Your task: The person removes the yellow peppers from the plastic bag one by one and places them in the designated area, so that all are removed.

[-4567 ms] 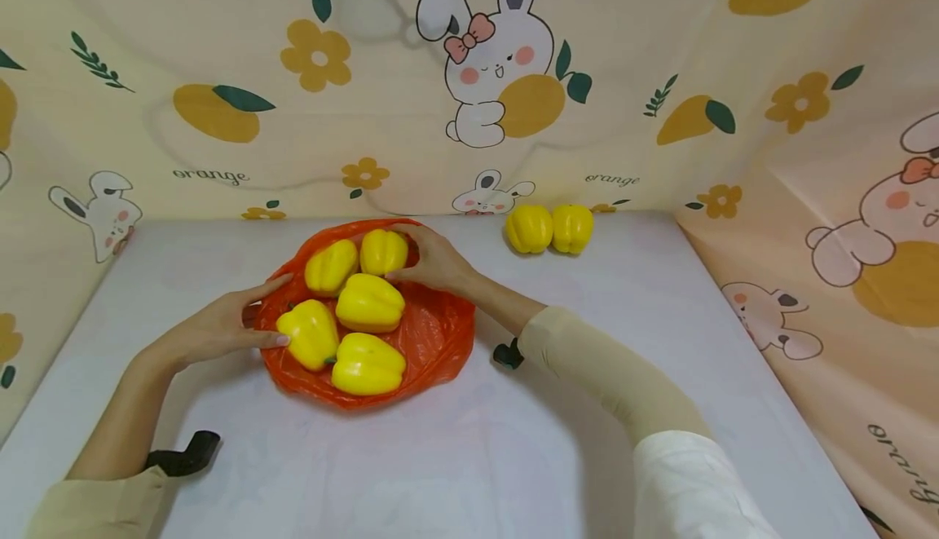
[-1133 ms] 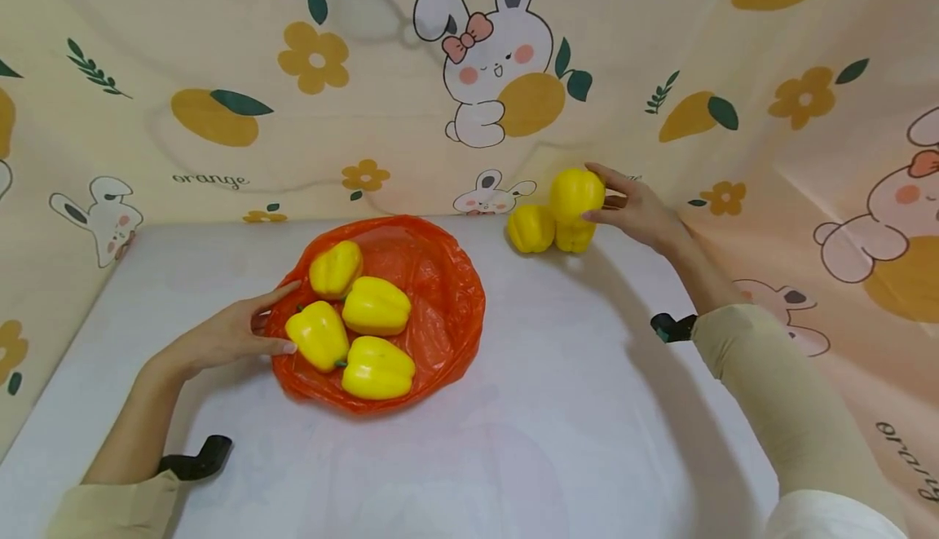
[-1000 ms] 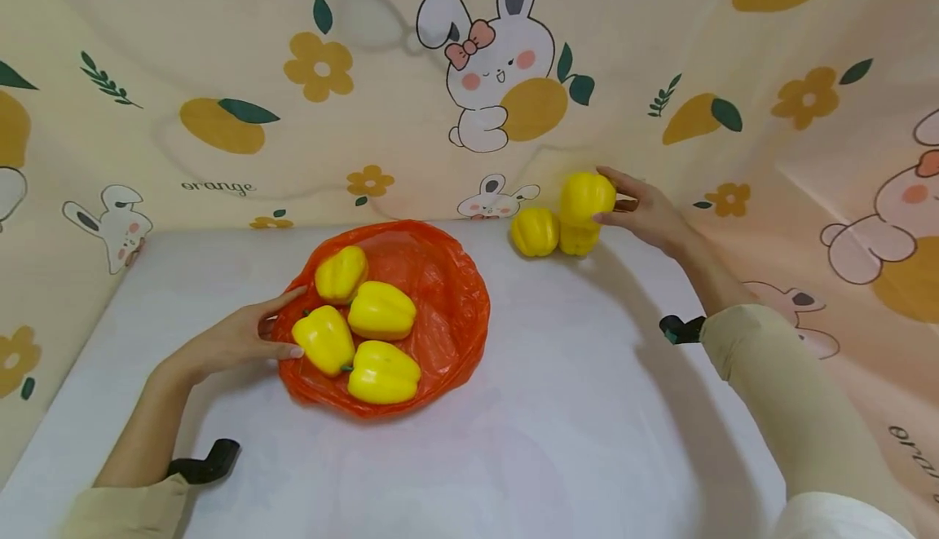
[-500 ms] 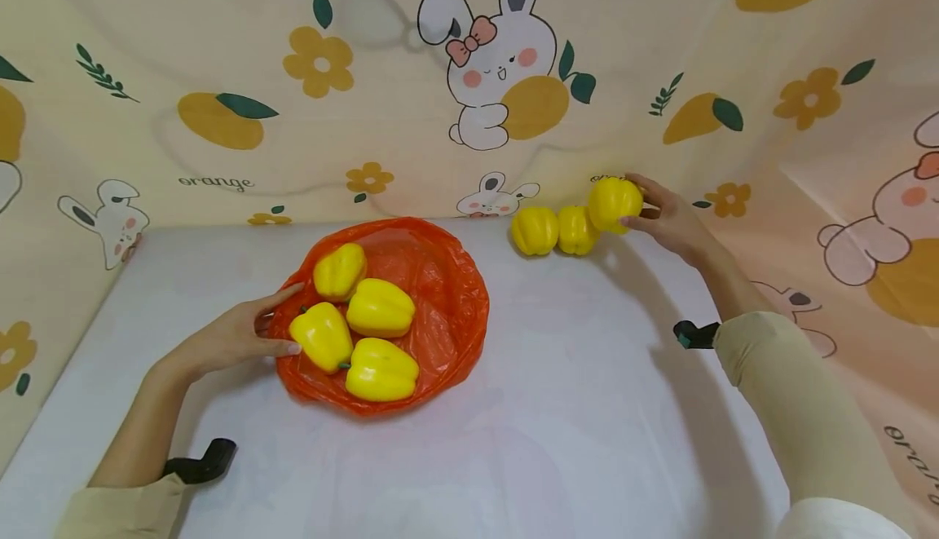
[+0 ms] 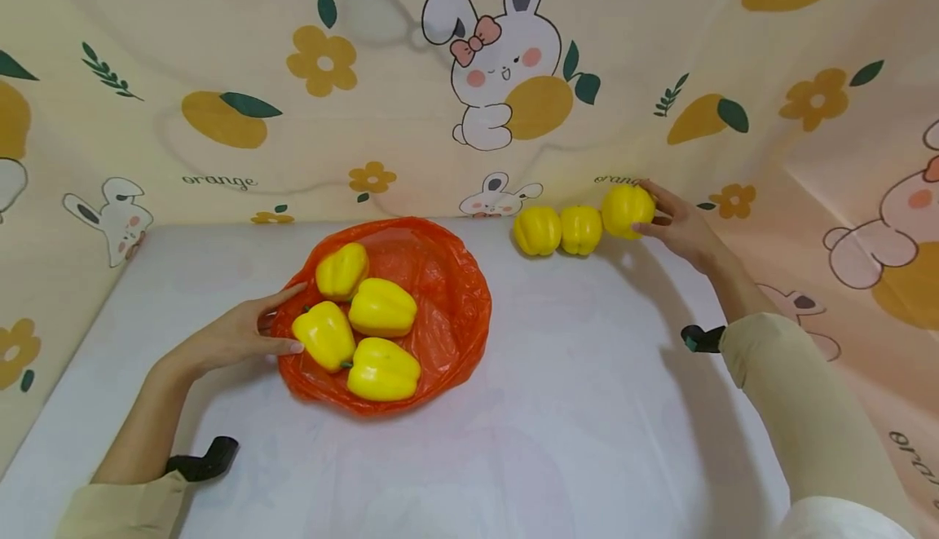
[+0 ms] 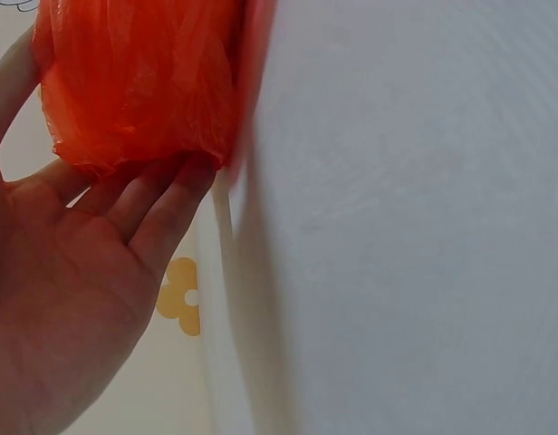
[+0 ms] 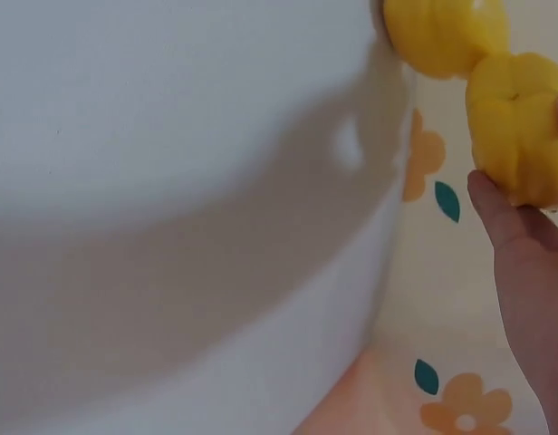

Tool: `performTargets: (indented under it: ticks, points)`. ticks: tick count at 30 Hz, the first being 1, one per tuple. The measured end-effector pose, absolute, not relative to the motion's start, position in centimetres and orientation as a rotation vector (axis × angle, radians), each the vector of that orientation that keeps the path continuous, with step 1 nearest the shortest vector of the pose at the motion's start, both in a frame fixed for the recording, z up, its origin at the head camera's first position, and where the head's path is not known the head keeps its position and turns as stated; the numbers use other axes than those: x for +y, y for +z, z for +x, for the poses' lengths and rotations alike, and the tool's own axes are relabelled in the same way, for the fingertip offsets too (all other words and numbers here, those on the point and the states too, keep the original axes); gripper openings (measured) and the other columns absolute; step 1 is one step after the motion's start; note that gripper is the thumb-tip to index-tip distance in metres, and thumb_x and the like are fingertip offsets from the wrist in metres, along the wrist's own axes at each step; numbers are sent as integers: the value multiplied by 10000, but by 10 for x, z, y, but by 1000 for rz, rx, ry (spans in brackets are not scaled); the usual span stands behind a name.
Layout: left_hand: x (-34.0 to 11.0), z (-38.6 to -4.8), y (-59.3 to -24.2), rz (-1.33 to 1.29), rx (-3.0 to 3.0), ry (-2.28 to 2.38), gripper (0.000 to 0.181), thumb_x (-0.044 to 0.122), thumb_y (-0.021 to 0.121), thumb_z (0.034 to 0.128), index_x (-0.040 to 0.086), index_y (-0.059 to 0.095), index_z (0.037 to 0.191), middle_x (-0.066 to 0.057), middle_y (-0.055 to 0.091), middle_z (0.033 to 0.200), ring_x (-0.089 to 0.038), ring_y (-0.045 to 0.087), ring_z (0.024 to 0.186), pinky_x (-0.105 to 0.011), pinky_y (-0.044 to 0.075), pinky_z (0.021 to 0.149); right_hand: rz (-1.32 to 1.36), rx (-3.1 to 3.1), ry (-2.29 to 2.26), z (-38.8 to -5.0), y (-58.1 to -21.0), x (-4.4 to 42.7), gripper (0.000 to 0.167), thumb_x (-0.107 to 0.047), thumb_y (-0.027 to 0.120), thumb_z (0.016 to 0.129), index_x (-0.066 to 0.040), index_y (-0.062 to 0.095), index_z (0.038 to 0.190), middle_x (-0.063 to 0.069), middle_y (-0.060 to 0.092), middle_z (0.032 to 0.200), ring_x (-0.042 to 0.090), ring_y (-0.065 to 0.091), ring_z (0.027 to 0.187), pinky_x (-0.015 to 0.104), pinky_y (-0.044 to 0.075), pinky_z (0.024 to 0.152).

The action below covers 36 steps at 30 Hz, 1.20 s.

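My right hand (image 5: 678, 225) holds a yellow bell pepper (image 5: 628, 211) between thumb and fingers at the back right, beside two peppers (image 5: 580, 230) standing side by side. In the right wrist view the held pepper (image 7: 516, 127) is gripped by my hand (image 7: 537, 299). My left hand (image 5: 235, 335) rests at the left edge of a red plastic bag (image 5: 447, 311), thumb and fingers spread along its rim. Several yellow peppers (image 5: 381, 308) lie in the bag's left part. The left wrist view shows my fingers (image 6: 161, 208) under the bag's side (image 6: 139, 82).
The white table (image 5: 557, 408) ends at a patterned cloth backdrop (image 5: 381, 131) behind, which also runs down the right side. A black wrist-worn device (image 5: 205, 459) sits at the left sleeve and another (image 5: 702, 338) at the right sleeve.
My right hand has taken a pepper out of the bag and carried it to the back right, then moved farther right and slightly down beside the two others. The left hand has stayed at the bag.
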<state>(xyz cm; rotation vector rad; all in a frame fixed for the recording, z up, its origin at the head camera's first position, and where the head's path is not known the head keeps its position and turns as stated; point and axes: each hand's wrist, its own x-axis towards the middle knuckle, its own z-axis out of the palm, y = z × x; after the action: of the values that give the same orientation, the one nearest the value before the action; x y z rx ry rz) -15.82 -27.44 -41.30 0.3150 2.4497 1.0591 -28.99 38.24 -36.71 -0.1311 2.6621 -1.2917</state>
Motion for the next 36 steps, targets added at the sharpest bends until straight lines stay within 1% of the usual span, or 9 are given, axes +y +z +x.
performTargets:
  ticks: [2, 5, 8, 10, 16, 20, 24, 31, 36]
  points:
    - [-274, -158, -413, 310, 2446, 1059, 973, 446, 754, 852, 131, 208, 1593, -303, 268, 1556, -495, 270, 1382, -701, 294, 1064, -124, 2669, -1276, -290, -370, 384, 816, -172, 641, 980, -251, 127, 1609, 77, 52, 1670, 460, 264, 1436, 582, 288, 1138]
    - [-273, -159, -412, 311, 2442, 1059, 970, 438, 755, 854, 124, 209, 1592, -307, 269, 1554, -499, 268, 1380, -701, 297, 1062, -122, 2676, -1243, -291, -374, 386, 826, -204, 660, 970, -265, 138, 1607, 74, 80, 1668, 458, 282, 1429, 576, 308, 1132]
    - [-272, -158, -411, 323, 2450, 1058, 964, 432, 756, 855, 125, 216, 1591, -302, 284, 1550, -487, 289, 1373, -699, 304, 1062, -113, 2670, -1210, -292, -379, 389, 842, -283, 679, 958, -301, 140, 1604, 60, 84, 1669, 453, 273, 1435, 585, 304, 1132]
    - [-271, -159, -410, 327, 2453, 1057, 961, 435, 755, 855, 136, 216, 1592, -297, 290, 1549, -480, 297, 1372, -694, 314, 1060, -107, 2665, -1199, -293, -383, 392, 850, -305, 685, 952, -302, 139, 1604, 61, 81, 1669, 449, 267, 1439, 589, 299, 1133]
    - [-273, -158, -411, 319, 2450, 1059, 958, 426, 757, 855, 148, 213, 1594, -295, 294, 1546, -470, 314, 1356, -688, 335, 1051, -75, 2629, -1232, -297, -392, 392, 873, -287, 700, 942, -324, 129, 1602, 54, 104, 1666, 422, 252, 1449, 607, 258, 1147]
    - [-274, -158, -411, 325, 2443, 1068, 955, 409, 762, 855, 130, 221, 1590, -299, 287, 1548, -455, 329, 1333, -693, 324, 1056, -112, 2655, -1260, -298, -399, 389, 863, -273, 721, 927, -279, 180, 1599, 58, 188, 1650, 406, 311, 1428, 591, 275, 1144]
    - [-273, -158, -410, 330, 2428, 1090, 948, 398, 765, 854, 121, 231, 1587, -294, 286, 1551, -460, 310, 1351, -694, 320, 1058, -156, 2663, -1290, -294, -404, 387, 837, -259, 721, 927, -223, 218, 1596, 75, 220, 1639, 406, 352, 1408, 568, 297, 1142]
    - [-271, -157, -409, 311, 2410, 1104, 946, 399, 762, 855, 122, 230, 1587, -294, 283, 1553, -476, 289, 1369, -687, 334, 1054, -121, 2501, -1493, -283, -398, 375, 821, -126, 696, 937, -154, 206, 1594, 183, 183, 1625, 430, 283, 1418, 601, 240, 1157]
    - [-271, -157, -409, 302, 2418, 1092, 948, 410, 760, 856, 125, 228, 1588, -295, 286, 1552, -474, 299, 1363, -686, 331, 1058, -97, 2442, -1567, -279, -397, 370, 830, -103, 679, 941, -145, 173, 1598, 187, 113, 1644, 449, 221, 1446, 601, 206, 1169]
